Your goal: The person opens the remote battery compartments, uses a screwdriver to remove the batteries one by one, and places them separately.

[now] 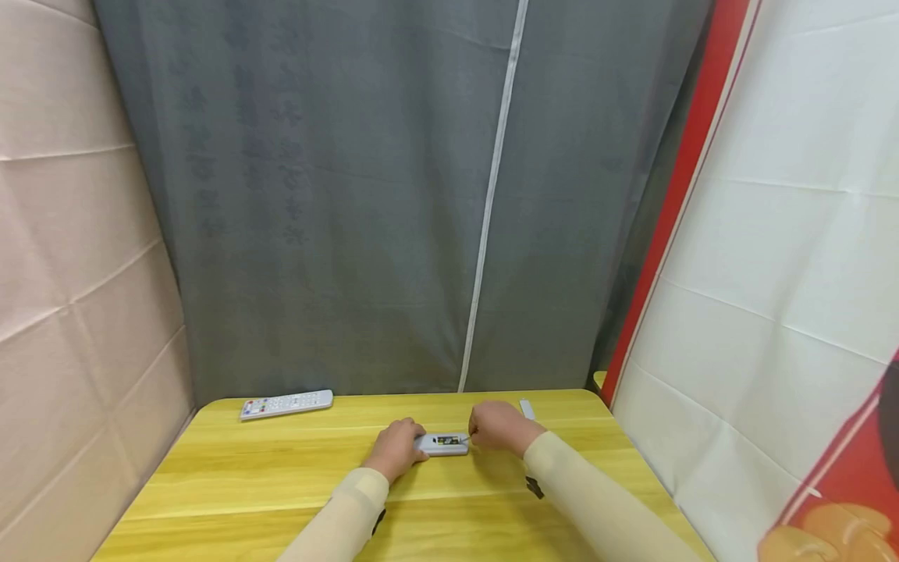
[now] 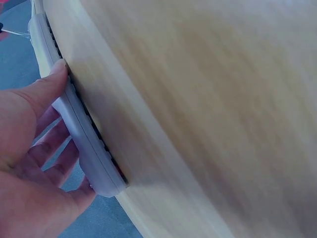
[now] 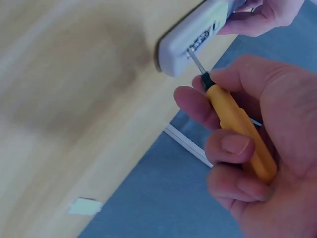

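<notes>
A grey remote control (image 1: 430,448) lies button side down on the table, its battery compartment (image 1: 447,441) uncovered with dark batteries inside. My left hand (image 1: 396,449) grips its left part, thumb on the near edge and fingers along the far one, as the left wrist view shows. In my right hand (image 1: 502,425) is a screwdriver (image 3: 240,129) with an orange-yellow handle, wrapped by the fingers. Its metal tip touches the right end of the compartment, by the contacts; the exact contact point is too small to tell.
A second remote control (image 1: 288,403), light with buttons up, lies at the table's back left. Behind my right hand is a small pale battery cover (image 1: 527,409). A grey curtain (image 1: 351,234) hangs behind the wooden table (image 1: 281,476), with cloth walls on both sides.
</notes>
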Demonstrator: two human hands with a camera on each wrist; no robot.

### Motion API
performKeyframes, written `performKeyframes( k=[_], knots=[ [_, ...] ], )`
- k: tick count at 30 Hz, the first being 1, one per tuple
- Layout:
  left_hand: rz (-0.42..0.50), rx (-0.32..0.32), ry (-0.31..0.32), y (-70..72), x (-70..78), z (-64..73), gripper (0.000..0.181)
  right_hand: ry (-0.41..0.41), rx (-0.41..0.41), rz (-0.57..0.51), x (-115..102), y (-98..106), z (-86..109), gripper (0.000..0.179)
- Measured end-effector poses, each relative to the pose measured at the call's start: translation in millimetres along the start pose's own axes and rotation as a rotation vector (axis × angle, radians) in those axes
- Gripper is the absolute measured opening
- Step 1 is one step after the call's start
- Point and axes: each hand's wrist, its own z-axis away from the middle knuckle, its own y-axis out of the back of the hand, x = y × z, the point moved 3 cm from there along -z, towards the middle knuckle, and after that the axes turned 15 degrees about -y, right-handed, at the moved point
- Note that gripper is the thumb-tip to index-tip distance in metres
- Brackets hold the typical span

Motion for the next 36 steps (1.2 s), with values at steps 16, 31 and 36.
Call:
performKeyframes(
  k=[16, 31, 36],
  knots=[
    [-0.022, -0.011, -0.034, -1.4, -2.0, -2.0, 0.04, -0.076, -0.069, 0.456, -46.0, 10.3, -35.3, 0.029],
    [0.002, -0.024, -0.001, 0.8, -2.6, 0.1, 0.04, -0.074, -0.05, 0.41, -44.7, 6.3, -35.2, 0.029],
    [0.016, -0.018, 0.005, 3.9, -0.9, -0.8, 0.039, -0.101, -0.046, 0.376, -39.8, 3.8, -35.2, 0.028]
  ],
)
